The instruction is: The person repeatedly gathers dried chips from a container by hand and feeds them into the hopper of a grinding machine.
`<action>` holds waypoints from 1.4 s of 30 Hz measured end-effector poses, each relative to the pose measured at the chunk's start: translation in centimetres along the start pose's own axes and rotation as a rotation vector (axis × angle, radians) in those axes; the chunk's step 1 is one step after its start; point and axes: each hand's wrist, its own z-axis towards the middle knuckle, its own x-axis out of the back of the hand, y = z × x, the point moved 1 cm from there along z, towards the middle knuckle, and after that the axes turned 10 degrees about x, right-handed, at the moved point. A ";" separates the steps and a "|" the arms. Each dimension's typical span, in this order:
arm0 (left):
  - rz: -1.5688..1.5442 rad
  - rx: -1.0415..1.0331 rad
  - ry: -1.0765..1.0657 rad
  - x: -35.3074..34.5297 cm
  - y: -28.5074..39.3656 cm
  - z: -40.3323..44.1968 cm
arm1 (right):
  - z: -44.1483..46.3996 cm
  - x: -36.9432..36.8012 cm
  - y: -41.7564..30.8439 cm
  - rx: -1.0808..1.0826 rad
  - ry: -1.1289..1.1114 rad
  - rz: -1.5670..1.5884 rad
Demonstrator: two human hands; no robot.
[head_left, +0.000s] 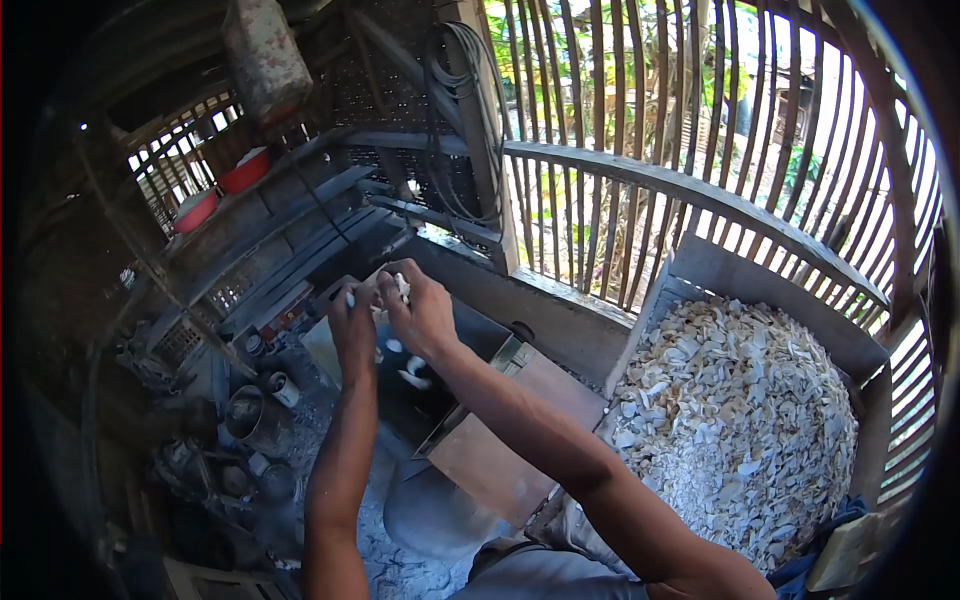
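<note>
Slatted wall (640, 150) of dark, upright wooden strips, crossed by a grey wooden rail (680, 178), encloses the far right of a dim, dusty shed, bright foliage showing through its gaps. At the centre, the left hand (350, 315) and the right hand (422, 312) are raised close together, fingers curled partway closed about thin, cream-white chips (402, 287); the number held cannot be told. Several more chips, blurred, appear just below the hands, against the dark interior of a rectangular, grey-walled bin (472, 328) beneath them. Adjoining the bin on its near right side is a flat, brown, rectangular board (500, 438); nearer still, a rounded, smooth grey object (435, 512) rests on the pale, powdery floor. Right of the board, a large heap of pale, flaky pieces (735, 430) lies within a grey plank enclosure (775, 300). To the left of the bin, a dark, round metal pot (250, 415) stands near a small, pale cylindrical can (284, 389). At the far left, two red bowls (196, 213) with whitish contents sit on a wooden ledge; a looped dark hose (462, 125) hangs from a far post.
</note>
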 end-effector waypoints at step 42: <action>0.174 -0.242 -0.048 0.3 -0.4 -0.3 | -4.1 10.0 -0.5 0.024 0.339 -0.090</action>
